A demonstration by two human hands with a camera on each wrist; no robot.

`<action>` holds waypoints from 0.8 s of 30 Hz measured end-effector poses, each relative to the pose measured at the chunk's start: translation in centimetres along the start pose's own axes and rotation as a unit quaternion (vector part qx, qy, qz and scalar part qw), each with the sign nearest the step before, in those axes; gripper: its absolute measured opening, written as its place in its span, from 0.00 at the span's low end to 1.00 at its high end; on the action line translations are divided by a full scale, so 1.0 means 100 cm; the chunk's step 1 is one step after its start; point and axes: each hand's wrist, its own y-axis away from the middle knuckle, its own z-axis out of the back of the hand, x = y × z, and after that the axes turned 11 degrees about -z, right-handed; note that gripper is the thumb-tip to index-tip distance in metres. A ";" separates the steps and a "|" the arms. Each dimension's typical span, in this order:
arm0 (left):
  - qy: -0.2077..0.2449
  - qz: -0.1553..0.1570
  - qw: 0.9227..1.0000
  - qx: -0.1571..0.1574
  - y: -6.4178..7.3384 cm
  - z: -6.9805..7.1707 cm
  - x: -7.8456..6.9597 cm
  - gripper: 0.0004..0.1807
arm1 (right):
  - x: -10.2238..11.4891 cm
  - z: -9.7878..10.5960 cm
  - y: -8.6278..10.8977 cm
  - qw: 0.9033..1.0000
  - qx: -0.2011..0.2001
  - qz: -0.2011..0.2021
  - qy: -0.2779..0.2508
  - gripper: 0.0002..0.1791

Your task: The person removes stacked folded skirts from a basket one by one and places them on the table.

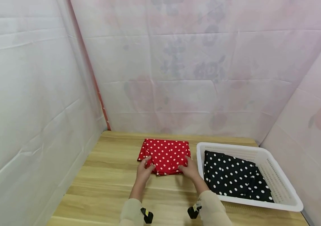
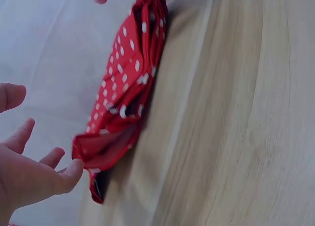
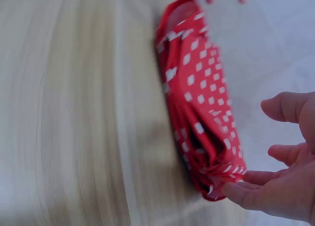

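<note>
A red cloth with white polka dots (image 1: pixel 168 154) lies folded in several layers on the wooden table. At its near left corner is my left hand (image 1: pixel 144 171), fingers spread and slightly bent. In the left wrist view, a fingertip of the left hand (image 2: pixel 37 179) meets the loose, gaping edge of the cloth (image 2: pixel 115 93). My right hand (image 1: pixel 189 169) is at the near right corner. The right wrist view has the right hand (image 3: pixel 288 179) with fingers apart, the lowest ones touching the end of the folded cloth (image 3: pixel 204 93). Neither hand pinches the fabric.
A white plastic basket (image 1: pixel 283 175) stands to the right, close to my right forearm. Inside it lies a black cloth with white dots (image 1: pixel 233 175). Pale patterned sheets (image 1: pixel 183 62) hang behind and on both sides of the wooden table (image 1: pixel 92 188).
</note>
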 end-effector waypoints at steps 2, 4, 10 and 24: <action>0.009 -0.007 1.000 0.006 0.004 -0.001 -0.004 0.27 | 0.003 0.003 0.006 0.998 0.014 -0.004 -0.055 0.35; 0.016 -0.014 1.000 0.013 0.008 -0.001 -0.007 0.27 | 0.004 0.006 0.012 0.995 0.030 -0.006 -0.092 0.35; 0.057 -0.042 0.997 0.036 0.022 0.004 -0.027 0.26 | 0.012 0.021 0.032 0.987 0.066 0.000 -0.146 0.35; 0.105 -0.086 0.983 0.125 0.040 -0.012 -0.053 0.26 | 0.005 0.080 0.051 0.974 0.151 0.072 -0.151 0.34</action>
